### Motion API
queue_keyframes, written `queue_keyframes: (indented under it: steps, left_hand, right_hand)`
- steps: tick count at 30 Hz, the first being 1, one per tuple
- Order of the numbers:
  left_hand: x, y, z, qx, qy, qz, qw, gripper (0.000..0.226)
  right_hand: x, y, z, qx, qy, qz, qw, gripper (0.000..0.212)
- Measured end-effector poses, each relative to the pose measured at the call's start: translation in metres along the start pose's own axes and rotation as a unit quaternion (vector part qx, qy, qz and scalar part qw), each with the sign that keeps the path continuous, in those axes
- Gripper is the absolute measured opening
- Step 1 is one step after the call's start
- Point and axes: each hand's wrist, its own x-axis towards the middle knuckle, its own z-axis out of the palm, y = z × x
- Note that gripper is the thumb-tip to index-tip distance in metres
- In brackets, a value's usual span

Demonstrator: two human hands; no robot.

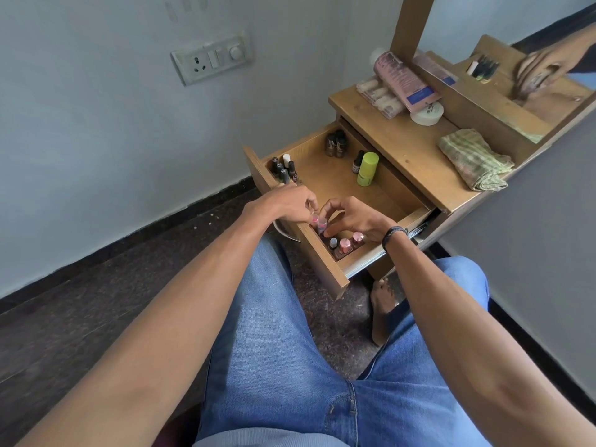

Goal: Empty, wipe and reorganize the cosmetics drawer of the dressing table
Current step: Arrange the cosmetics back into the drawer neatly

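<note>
The drawer (325, 185) stands pulled fully out, and with its bare middle as the dial, small groups sit around the edges: dark bottles (283, 171) at 10 o'clock, brown bottles (335, 145) at 12, and a green bottle (367, 169) with a small dropper beside it at 1. At 6 o'clock pink-capped bottles (345, 245) fill the near corner.

Both hands work just left of that corner, at 7 to 8 o'clock. The left hand (296, 204) has its fingers curled down, pinching a pink bottle (314, 218) by its top. The right hand (354, 217) curves thumb and forefinger round a second bottle (321, 226) next to it.

A folded cloth (474, 159) lies on the surface (403, 150) at 2 o'clock, nobody's hand on it. I judge emptying and wiping done and the refill well along. A pink tube (403, 80), a white jar (427, 112) and a clear box (380, 95) wait on the surface, probably to go back before the drawer is closed.
</note>
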Motion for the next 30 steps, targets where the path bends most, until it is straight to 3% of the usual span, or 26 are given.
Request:
queue_keyframes:
  steps: [10,17,30]
  left_hand:
    - [-0.001,0.001,-0.006,0.001,-0.032,-0.005,0.999,0.04]
    - [0.0,0.001,-0.004,-0.022,-0.019,-0.005,1.0,0.033]
    - [0.007,-0.015,-0.006,-0.021,0.045,-0.039,0.998,0.04]
  right_hand:
    - [0.004,0.002,0.0,-0.023,-0.011,0.009,1.0,0.029]
    - [0.018,0.003,-0.001,-0.1,-0.045,-0.002,0.994,0.028]
    - [0.037,0.006,0.003,-0.109,0.012,-0.06,0.992,0.029]
